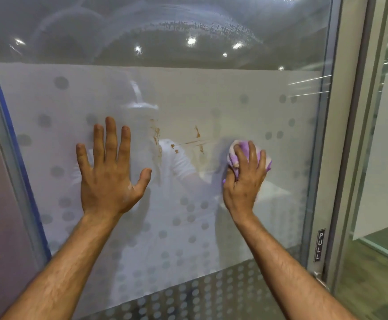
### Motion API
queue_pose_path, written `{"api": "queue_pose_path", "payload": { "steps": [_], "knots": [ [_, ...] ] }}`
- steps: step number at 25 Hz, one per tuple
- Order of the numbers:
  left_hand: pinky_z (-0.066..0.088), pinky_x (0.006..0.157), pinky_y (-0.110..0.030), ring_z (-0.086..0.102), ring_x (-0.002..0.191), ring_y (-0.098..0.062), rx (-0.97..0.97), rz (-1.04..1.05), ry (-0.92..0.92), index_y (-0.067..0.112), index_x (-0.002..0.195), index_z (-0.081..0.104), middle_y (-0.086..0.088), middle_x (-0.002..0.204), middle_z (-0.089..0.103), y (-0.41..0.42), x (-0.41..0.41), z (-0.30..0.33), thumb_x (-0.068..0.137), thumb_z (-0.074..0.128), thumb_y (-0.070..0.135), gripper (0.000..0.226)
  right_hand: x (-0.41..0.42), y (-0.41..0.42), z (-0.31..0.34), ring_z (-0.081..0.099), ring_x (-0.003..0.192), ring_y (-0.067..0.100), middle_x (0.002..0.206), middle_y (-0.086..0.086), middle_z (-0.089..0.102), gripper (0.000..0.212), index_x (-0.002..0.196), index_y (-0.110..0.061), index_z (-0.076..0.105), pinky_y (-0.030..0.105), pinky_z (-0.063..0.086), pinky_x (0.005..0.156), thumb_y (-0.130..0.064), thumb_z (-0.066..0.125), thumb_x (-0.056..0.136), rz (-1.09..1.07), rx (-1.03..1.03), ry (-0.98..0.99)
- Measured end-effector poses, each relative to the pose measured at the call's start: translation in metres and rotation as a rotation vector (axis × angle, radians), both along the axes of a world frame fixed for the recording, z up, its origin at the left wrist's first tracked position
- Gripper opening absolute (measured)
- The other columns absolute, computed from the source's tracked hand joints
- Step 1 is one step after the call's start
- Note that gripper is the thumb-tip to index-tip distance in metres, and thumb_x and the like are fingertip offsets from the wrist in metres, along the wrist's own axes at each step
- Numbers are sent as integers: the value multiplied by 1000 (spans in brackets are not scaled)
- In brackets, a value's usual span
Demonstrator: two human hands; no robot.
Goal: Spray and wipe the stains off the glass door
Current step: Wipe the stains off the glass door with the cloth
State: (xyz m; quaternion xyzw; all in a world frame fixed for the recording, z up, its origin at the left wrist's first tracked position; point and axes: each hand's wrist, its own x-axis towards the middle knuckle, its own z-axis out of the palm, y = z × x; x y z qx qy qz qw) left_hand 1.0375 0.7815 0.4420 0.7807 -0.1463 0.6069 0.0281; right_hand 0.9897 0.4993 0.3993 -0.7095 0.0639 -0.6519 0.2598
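Currently your left hand (110, 179), fingers spread, braces flat on the glass door (211, 93) left of the stains (157, 135), probably steadying it, while your right hand (243, 179), fingers curled, presses the purple cloth (240, 151) right of them.

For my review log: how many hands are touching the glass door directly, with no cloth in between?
1: the left hand lies flat and open on the glass door. The right hand presses a purple cloth against it instead.
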Motion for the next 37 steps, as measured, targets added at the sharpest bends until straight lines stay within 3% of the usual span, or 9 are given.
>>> {"api": "queue_pose_path", "payload": {
  "steps": [4,8,18,24,27,30,32,33,37],
  "knots": [
    [-11,128,-55,-13,164,-27,-1,11,6,19,170,-2,-11,178,-8,0,0,-1,93,38,67,100,1,38,28,19,153,37,163,3,34,51,148,-23,49,63,6,122,-22,44,97,71,117,29],
    [-10,129,-55,-7,165,-30,11,16,5,18,170,-1,-11,178,-7,0,-2,-1,94,39,67,99,2,54,73,20,154,30,160,-4,40,47,143,-25,55,58,2,123,-18,47,98,194,107,-28],
    [-17,128,-51,-4,165,-32,11,14,-2,19,170,-1,-12,178,-6,0,-2,0,93,39,67,100,6,8,35,17,154,38,164,3,33,57,150,-28,46,72,10,116,-23,43,93,35,-517,92],
    [-16,128,-51,-4,165,-31,6,28,1,18,171,1,-11,178,-7,0,-2,0,92,39,67,99,5,-22,-6,13,153,42,166,11,26,71,157,-24,26,67,6,121,-21,48,89,-52,-127,86],
    [-17,128,-50,-7,165,-30,5,33,0,18,170,1,-11,178,-7,0,-3,1,93,39,67,99,-3,-2,-17,18,155,34,164,6,32,63,156,-20,31,62,9,124,-12,48,96,69,118,37],
    [-18,128,-50,-2,165,-32,7,30,-1,18,170,2,-11,178,-5,0,-3,1,93,37,67,99,-22,-1,9,50,138,9,150,-5,54,53,147,-23,50,40,37,117,-12,43,95,287,233,-73],
    [-17,128,-50,-1,165,-32,3,20,-1,18,170,3,-12,178,-4,1,-2,1,93,37,68,98,-37,-3,44,56,123,-8,142,-15,59,54,146,-30,50,17,46,102,-14,43,95,337,177,-183],
    [-17,128,-50,-2,165,-32,3,17,-1,18,170,3,-12,178,-4,1,-2,1,93,37,68,99,-43,0,61,55,126,-5,144,-14,57,54,148,-32,47,16,46,103,-16,44,97,351,129,-228],
    [-14,128,-52,-1,165,-33,7,23,-5,18,170,3,-12,178,-4,1,-2,0,93,37,68,99,-28,38,97,22,154,32,163,6,34,56,154,-24,34,57,19,123,-12,48,101,342,-69,-145]
  ]
}}
